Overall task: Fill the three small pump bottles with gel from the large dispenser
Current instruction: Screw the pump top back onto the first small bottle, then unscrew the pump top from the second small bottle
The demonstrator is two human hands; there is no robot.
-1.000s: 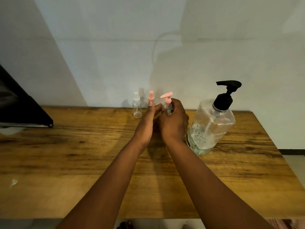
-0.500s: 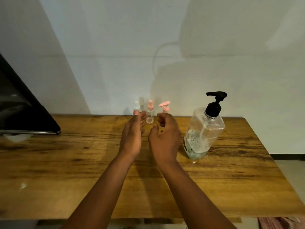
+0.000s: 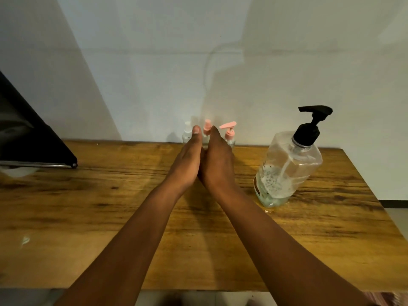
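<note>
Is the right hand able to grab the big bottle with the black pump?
Probably yes. The right hand holds nothing, and only bare table lies between it and the large dispenser standing beside it.

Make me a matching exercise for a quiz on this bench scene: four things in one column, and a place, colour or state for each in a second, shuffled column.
Things:
1. large dispenser
2. rightmost small bottle
3. leftmost small bottle
4. hands (left hand, right hand)

Descriptions:
A. clear or whitish cap, by the wall
B. pressed together palm to palm, holding nothing
C. black pump, gel only in the lower part
D. pink pump with a long flat spout

Pairs: 1-C, 2-D, 3-A, 4-B
</note>
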